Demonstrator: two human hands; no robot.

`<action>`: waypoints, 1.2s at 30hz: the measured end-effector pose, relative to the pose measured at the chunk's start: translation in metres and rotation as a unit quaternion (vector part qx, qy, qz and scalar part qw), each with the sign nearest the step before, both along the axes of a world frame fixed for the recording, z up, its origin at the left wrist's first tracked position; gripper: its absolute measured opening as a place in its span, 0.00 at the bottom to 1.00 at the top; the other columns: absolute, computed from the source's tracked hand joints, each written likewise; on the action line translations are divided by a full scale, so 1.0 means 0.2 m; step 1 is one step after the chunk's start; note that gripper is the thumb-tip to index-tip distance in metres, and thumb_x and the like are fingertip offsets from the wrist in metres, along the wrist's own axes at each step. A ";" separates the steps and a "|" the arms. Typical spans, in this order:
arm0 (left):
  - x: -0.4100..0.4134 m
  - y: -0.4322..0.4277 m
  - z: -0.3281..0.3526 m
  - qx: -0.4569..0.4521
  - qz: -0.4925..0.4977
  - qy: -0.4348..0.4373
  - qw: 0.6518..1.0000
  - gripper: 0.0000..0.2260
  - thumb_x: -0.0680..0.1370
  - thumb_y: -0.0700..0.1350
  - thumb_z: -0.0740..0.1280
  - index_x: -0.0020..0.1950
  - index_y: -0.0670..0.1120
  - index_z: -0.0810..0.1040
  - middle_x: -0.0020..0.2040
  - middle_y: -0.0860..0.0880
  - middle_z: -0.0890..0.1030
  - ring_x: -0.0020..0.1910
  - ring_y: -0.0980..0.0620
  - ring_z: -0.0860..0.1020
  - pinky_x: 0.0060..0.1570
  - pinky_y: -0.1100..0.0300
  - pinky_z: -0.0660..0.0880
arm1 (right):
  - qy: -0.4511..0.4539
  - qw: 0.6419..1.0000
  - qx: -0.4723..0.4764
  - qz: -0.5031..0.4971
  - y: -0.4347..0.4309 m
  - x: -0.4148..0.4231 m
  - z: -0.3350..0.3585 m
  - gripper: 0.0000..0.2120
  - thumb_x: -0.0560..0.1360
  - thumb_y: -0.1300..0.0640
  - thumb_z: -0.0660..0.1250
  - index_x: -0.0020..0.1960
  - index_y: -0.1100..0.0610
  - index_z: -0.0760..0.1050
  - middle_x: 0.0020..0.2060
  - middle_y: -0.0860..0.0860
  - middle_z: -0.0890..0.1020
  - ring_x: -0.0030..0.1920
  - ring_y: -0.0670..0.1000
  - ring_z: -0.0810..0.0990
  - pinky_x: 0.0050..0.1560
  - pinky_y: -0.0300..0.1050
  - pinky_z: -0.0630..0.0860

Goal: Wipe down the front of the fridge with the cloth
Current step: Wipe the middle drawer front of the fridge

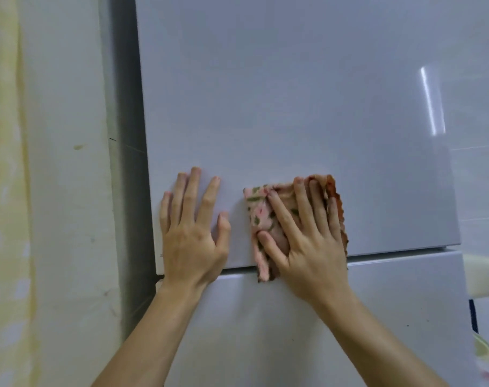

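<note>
White fridge [293, 107] front fills the view. Left hand [193, 230] lies flat, fingers straight, on the upper door. Right hand [307, 238], fingers spread, presses the floral cloth [258, 208] beside it, above the door seam.

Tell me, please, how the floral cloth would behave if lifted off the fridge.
The cloth probably goes limp: it is folded, with wavy edges, its lower end hanging below the fridge door. It looks thin, so likely light. Under the flat right hand it should slide easily on that glossy door.
</note>
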State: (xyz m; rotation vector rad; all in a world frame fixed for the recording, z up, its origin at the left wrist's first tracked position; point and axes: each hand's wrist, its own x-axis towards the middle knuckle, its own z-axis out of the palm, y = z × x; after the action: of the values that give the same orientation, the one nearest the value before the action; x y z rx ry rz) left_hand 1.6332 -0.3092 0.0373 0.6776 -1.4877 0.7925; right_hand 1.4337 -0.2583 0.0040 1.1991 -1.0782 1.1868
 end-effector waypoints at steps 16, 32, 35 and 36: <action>-0.21 0.06 0.03 -0.014 -0.011 0.025 1.000 0.27 0.80 0.49 0.59 0.80 0.46 0.69 0.83 0.44 0.64 0.83 0.43 0.58 0.82 0.43 0.52 | -0.040 0.999 0.021 -0.007 0.12 -0.40 -0.06 0.29 0.83 0.40 0.58 0.81 0.49 0.65 0.83 0.58 0.58 0.84 0.61 0.53 0.82 0.64 0.53; -0.25 0.09 0.15 0.011 0.005 -0.004 1.000 0.27 0.78 0.54 0.59 0.77 0.48 0.70 0.82 0.45 0.64 0.82 0.41 0.59 0.81 0.48 0.47 | -0.181 0.983 0.002 -0.021 0.14 -0.63 0.33 0.32 0.83 0.40 0.51 0.84 0.50 0.59 0.84 0.59 0.52 0.84 0.62 0.48 0.82 0.67 0.45; -0.26 0.09 0.16 0.015 -0.001 -0.004 1.000 0.27 0.78 0.55 0.59 0.77 0.49 0.70 0.82 0.45 0.63 0.82 0.42 0.59 0.81 0.46 0.48 | -0.083 0.996 -0.002 -0.039 0.16 -0.66 0.16 0.29 0.83 0.42 0.57 0.82 0.50 0.63 0.84 0.58 0.57 0.84 0.62 0.52 0.80 0.69 0.53; -0.26 0.09 0.16 0.015 -0.001 -0.003 1.000 0.27 0.78 0.55 0.59 0.77 0.49 0.71 0.82 0.45 0.64 0.82 0.42 0.59 0.81 0.46 0.49 | -0.071 0.997 0.005 -0.034 0.17 -0.67 0.14 0.29 0.83 0.42 0.57 0.82 0.49 0.63 0.84 0.57 0.57 0.84 0.61 0.52 0.81 0.69 0.52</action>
State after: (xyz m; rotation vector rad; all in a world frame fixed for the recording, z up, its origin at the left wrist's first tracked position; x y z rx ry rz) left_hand 1.5811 -0.2905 0.0699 0.6973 -1.5090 0.7725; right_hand 1.3002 -0.2246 0.0313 1.0891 -1.2226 1.2299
